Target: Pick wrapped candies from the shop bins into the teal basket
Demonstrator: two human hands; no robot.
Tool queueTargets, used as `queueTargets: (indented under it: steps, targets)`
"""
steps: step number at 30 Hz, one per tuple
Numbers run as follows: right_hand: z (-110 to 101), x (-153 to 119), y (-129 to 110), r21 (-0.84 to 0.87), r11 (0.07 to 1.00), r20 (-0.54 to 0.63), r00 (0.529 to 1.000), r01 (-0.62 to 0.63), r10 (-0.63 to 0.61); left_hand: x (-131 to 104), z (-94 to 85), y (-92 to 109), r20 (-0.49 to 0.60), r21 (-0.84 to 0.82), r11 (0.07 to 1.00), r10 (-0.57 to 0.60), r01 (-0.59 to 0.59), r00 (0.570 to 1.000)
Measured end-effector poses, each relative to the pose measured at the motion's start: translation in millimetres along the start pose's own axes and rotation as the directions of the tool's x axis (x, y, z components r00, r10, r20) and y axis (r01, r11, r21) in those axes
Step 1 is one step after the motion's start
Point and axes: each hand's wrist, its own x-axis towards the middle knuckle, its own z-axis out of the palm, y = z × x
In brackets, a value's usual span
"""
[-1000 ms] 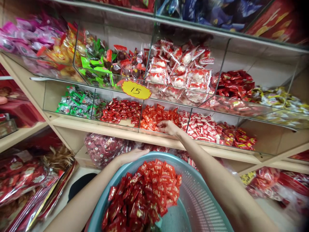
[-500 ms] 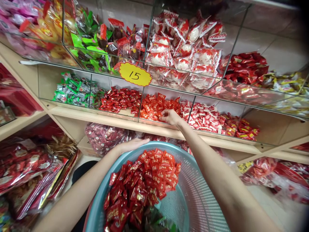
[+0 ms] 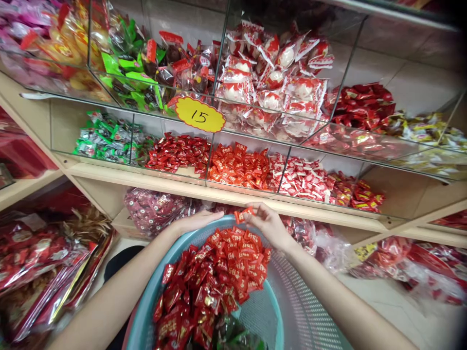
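My left hand (image 3: 199,221) is closed over the far rim of a blue-green plastic basket (image 3: 146,296). In that basket lie dark red wrapped candies (image 3: 200,296), brighter orange-red wrapped candies (image 3: 242,262) and a few green-wrapped pieces (image 3: 237,335) near the bottom. Just above the rim, my right hand (image 3: 270,226) pinches an orange-red wrapped candy (image 3: 243,215) between thumb and fingers. Beyond it on the shelf, the bin of orange-red candies (image 3: 239,165) holds the same kind.
Neighbouring bins hold dark red candies (image 3: 178,151), red-and-white candies (image 3: 306,177) and green-wrapped candies (image 3: 107,136). A yellow price tag (image 3: 200,114) reads 15. A wooden shelf edge (image 3: 175,187) runs between basket and bins. Bagged goods (image 3: 156,209) lie below it.
My right hand has come back from the orange-red candy bin to above the basket rim, with an orange-red candy in its fingers. My left hand stays on the rim.
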Motion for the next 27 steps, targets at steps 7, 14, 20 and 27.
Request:
queueTargets:
  steps: [7,14,20,27]
  targets:
    - [4,0,31,0.01,0.992,-0.079,0.989,-0.125,0.125,0,1.1,-2,-0.024,-0.025,0.999,-0.026,0.025,0.999]
    - [9,-1,42,0.02,0.987,-0.035,0.987,-0.158,0.159,-2,1.3,1,-0.034,0.039,0.999,0.036,-0.035,0.999]
    - [6,-10,32,-0.522,0.851,-0.071,0.991,0.062,-0.116,-5,1.9,2,-0.023,0.023,0.999,0.043,-0.043,0.999]
    - [-15,18,-36,-0.909,0.393,0.01,0.95,0.138,-0.311,-2,-0.2,-3,0.027,-0.048,0.996,0.077,-0.076,0.997]
